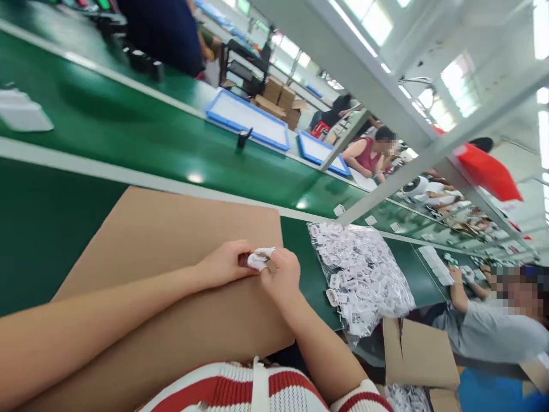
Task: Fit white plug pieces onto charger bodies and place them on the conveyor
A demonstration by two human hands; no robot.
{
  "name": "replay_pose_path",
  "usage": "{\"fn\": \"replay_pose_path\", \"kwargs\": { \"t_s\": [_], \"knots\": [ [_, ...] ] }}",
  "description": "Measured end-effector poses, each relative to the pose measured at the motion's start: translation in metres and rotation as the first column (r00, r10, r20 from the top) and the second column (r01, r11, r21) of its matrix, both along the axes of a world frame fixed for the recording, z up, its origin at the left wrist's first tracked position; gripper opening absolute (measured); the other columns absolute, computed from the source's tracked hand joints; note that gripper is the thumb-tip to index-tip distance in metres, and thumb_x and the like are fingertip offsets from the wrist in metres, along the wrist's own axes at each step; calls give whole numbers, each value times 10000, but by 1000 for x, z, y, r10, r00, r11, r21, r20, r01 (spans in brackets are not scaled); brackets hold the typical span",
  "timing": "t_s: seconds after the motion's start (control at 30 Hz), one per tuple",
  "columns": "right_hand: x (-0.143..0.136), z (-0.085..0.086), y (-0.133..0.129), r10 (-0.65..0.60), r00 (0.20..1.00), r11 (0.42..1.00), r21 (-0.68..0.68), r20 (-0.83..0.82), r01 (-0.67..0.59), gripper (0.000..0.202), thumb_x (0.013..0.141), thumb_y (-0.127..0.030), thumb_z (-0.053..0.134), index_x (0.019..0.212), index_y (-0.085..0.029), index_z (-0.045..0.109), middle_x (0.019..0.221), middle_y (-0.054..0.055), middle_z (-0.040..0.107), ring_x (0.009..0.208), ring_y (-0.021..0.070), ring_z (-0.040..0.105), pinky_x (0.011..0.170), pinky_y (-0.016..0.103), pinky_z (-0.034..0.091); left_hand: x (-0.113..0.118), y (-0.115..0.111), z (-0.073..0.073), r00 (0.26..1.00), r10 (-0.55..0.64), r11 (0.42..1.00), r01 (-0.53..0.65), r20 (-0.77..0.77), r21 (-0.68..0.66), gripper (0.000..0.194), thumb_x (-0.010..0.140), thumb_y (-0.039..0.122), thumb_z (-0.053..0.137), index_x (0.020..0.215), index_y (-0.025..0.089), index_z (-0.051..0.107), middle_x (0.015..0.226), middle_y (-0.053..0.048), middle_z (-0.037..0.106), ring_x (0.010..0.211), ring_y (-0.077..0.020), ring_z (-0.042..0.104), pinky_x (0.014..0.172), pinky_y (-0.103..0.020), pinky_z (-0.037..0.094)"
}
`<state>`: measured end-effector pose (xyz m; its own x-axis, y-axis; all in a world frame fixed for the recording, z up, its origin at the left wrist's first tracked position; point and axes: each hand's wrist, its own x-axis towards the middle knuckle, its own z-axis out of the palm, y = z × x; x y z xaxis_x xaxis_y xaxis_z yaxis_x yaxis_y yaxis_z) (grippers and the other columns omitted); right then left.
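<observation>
Both hands meet over a flat sheet of brown cardboard (180, 234) in the head view. Between them is a small white plastic part (257, 260). My left hand (229, 262) is closed on its left side, with the fingertips partly hidden behind the part. From the right, my right hand (283, 274) pinches the same part between thumb and fingers. Just right of the cardboard lies a clear plastic bag (364, 274) full of similar white parts.
A green conveyor belt (141, 137) runs beyond the table, carrying a few white pieces. A grey metal post (369, 200) slants across the right. One person in grey (493, 332) sits at right, near an open cardboard box (420, 355). Blue-edged trays (249, 117) lie beyond the belt.
</observation>
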<state>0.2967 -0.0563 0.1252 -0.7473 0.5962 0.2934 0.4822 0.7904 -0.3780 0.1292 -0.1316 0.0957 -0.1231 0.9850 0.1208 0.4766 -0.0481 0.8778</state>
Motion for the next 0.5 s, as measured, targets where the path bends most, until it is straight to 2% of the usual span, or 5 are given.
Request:
{"fn": "replay_pose_path", "kwargs": {
  "t_s": [0.17, 0.23, 0.3, 0.43, 0.5],
  "knots": [
    [42, -12, -11, -69, 950, 997, -38, -305, 61, 591, 863, -258, 694, 1439, -244, 564, 1291, 85, 712, 1180, 252, 648, 1068, 417, 486, 3, 1, 1, 999, -31, 998, 32, 13, -57, 502, 762, 619, 654, 1056, 213, 695, 951, -49, 717, 831, -246, 665, 723, -316, 527],
    [82, -15, -10, -158, 905, 987, -31, -394, 159, 531, 912, -289, 655, 1435, -263, 568, 1387, 87, 654, 1280, 249, 594, 1106, 419, 468, -5, 8, 7, 1000, -16, 996, 15, -7, -86, 581, 745, 658, 666, 1127, 221, 690, 1044, -59, 740, 928, -274, 687, 782, -324, 545],
    [133, -16, -1, -299, 848, 948, -32, -439, 317, 449, 915, -265, 628, 1365, -269, 624, 1315, 83, 679, 1237, 247, 607, 1087, 418, 480, -21, 23, 16, 994, 72, 990, -81, -80, -117, 624, 712, 694, 672, 1125, 226, 684, 1020, -46, 749, 923, -283, 689, 776, -322, 543],
    [237, -9, 29, -633, 680, 719, 45, -370, 694, 437, 767, -121, 559, 1167, -207, 715, 1115, 102, 690, 1113, 297, 589, 1026, 476, 480, -71, 69, 38, 893, 334, 909, -390, -300, -147, 487, 757, 646, 602, 1111, 313, 623, 911, 50, 725, 905, -267, 669, 755, -316, 510],
    [274, 1, 41, -761, 608, 605, 89, -227, 791, 418, 747, -106, 548, 1119, -179, 725, 1040, 109, 671, 1069, 304, 574, 992, 459, 480, -97, 96, 43, 812, 417, 858, -500, -408, -119, 447, 764, 666, 552, 1057, 331, 599, 847, 46, 690, 896, -295, 646, 746, -356, 505]
  ]
}}
